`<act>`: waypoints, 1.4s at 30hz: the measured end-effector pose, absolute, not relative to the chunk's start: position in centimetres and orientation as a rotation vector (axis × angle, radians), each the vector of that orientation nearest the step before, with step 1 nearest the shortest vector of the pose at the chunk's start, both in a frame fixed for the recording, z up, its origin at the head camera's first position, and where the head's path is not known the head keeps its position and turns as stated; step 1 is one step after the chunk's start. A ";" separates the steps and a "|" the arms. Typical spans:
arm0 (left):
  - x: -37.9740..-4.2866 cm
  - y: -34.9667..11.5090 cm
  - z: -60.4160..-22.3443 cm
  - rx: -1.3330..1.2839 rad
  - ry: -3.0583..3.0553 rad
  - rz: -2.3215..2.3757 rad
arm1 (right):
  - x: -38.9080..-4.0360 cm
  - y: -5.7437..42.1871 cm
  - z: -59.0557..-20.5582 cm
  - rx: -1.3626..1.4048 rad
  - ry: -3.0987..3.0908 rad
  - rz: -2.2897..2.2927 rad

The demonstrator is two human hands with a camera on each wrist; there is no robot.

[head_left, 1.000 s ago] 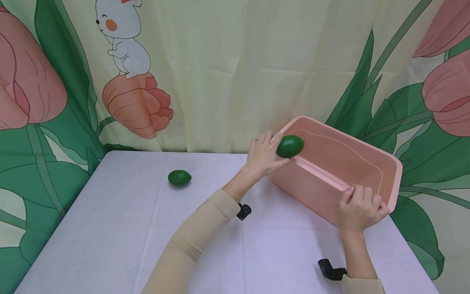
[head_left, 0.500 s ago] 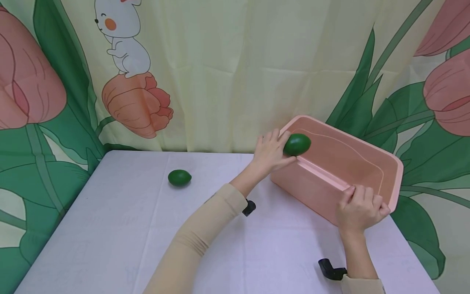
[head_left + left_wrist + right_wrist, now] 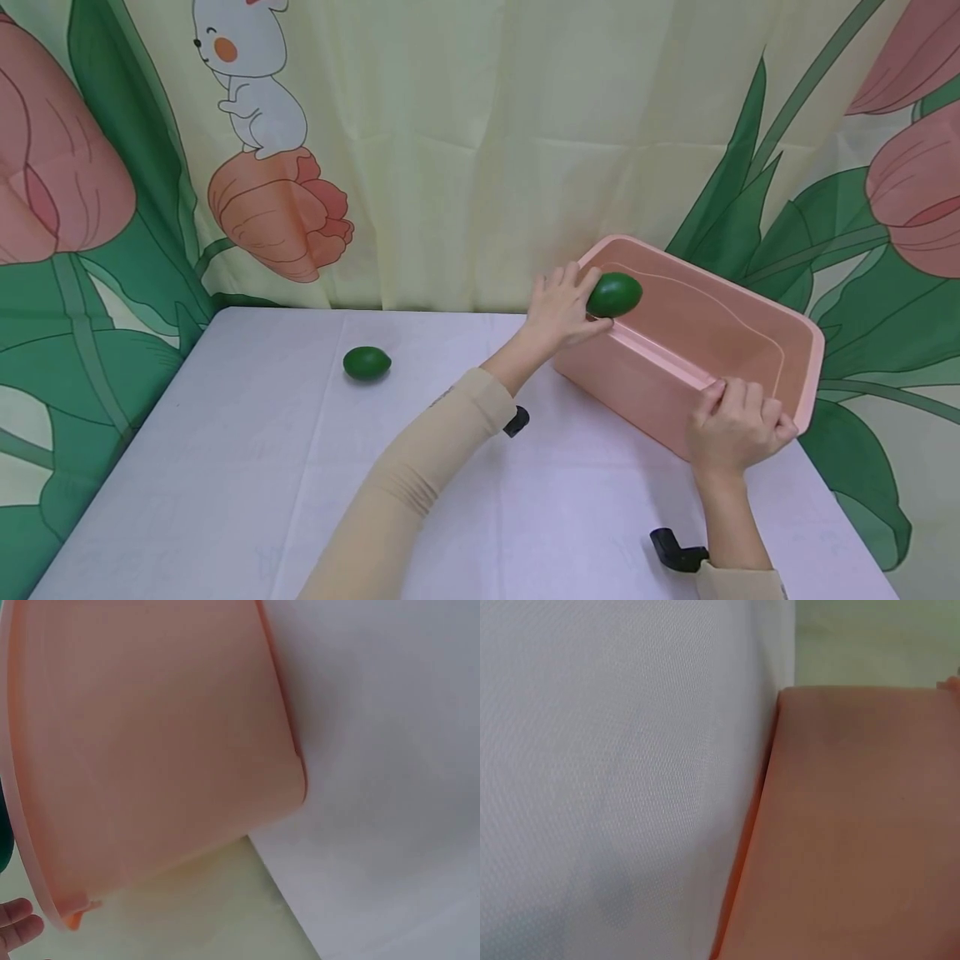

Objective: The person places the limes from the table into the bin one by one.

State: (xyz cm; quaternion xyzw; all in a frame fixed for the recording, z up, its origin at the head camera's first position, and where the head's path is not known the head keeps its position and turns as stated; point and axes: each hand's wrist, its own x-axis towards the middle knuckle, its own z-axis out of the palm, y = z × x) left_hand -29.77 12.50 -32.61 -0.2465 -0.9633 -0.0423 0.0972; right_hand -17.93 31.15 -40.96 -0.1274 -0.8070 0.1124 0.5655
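Observation:
A smooth green lime [image 3: 615, 294] is held between the fingers and thumb of my left hand [image 3: 558, 310], over the left end of the pink plastic bin [image 3: 622, 379]. In the left wrist view only a sliver of the lime [image 3: 4, 840] and some fingertips [image 3: 19, 924] show, beside the bin's rim. My right hand [image 3: 735, 425] grips the near rim of the bin toward its right end, fingers curled over the edge. The right wrist view has just the bin's outer wall [image 3: 855, 825] and the cloth. Another lime [image 3: 367, 363] lies on the table at left.
A white cloth covers the table [image 3: 225, 467]. The bin stands at the back right, its opening tilted toward me. Behind hangs a curtain [image 3: 450, 150] printed with tulips and a rabbit. Black wrist mounts [image 3: 677, 552] stick out by both forearms.
My left hand has moved a little to the right with the lime, farther over the bin's opening. The right hand, the bin and the other lime have stayed in place.

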 end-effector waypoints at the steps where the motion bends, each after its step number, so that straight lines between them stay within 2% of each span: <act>1: -29.8 12.6 -32.6 -0.728 -2.857 -0.124 | -17.9 31.1 -40.9 -0.299 -1.899 0.265; 42: -30.6 15.7 -32.6 -0.736 -2.934 0.065 | -17.8 31.3 -41.0 -0.298 -1.909 0.272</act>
